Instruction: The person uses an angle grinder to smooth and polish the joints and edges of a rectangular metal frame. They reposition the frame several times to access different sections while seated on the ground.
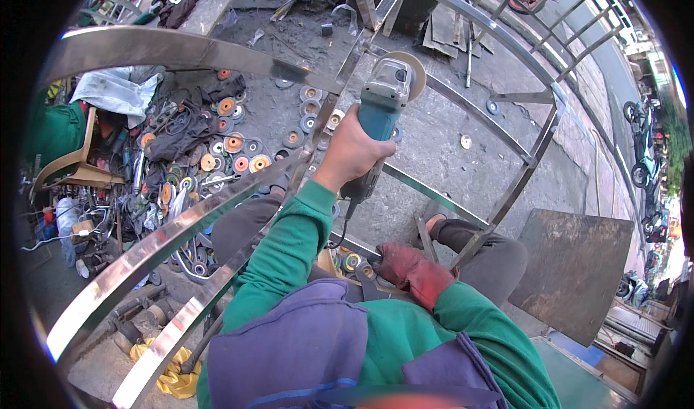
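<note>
In my bare left hand [353,151] is a teal and grey angle grinder [381,116], held around its body. Its round disc [413,76] sits at the far end, by a rail of a shiny metal frame [477,138]. A dark cord runs from the grinder's near end. My right hand [413,270], in a red glove, is closed on a near bar of the frame; its fingertips are partly hidden. Curved flat metal strips [181,228] of the frame sweep out to the left. My legs are around the frame's near end.
Several used grinding discs [233,143] lie heaped on the ground to the left, among tools and rags. A wooden chair [87,152] with green cloth stands at the far left. A brown board [575,268] lies at the right. Motorcycles [643,145] are parked beyond.
</note>
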Tool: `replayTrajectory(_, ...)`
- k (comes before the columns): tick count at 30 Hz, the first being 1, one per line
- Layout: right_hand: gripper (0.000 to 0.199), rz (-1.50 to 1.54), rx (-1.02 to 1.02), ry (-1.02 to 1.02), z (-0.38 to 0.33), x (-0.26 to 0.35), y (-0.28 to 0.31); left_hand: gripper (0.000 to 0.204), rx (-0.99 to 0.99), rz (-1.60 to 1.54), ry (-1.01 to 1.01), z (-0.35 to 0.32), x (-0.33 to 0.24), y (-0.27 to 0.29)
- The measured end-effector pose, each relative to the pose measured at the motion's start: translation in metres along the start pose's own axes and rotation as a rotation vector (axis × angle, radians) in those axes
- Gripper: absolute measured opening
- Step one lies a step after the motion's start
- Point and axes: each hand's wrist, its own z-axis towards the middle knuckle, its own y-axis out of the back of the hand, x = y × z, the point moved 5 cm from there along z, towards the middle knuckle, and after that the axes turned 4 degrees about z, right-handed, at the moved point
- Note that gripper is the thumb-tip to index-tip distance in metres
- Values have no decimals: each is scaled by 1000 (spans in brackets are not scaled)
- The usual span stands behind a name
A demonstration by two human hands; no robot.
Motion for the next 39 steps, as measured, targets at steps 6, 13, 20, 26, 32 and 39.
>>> replayTrajectory(6,49,15,33,30,4,-5,-8,69,4,11,40,-8,-3,-5)
replayTrajectory(13,46,-51,35,20,1,2,-6,71,-16,59,41,-9,-20,-1)
replayTrajectory(20,43,64,82,44,5,1,-11,72,-34,148,99,-6,-31,12)
replayTrajectory(26,43,44,46,33,8,-5,-16,65,-59,129,72,-2,-31,9)
replayTrajectory(32,44,48,120,12,8,-5,-15,61,-80,157,81,1,-28,11)
replayTrajectory(39,48,6,93,-7,6,-5,-17,68,-61,153,73,9,-27,15)
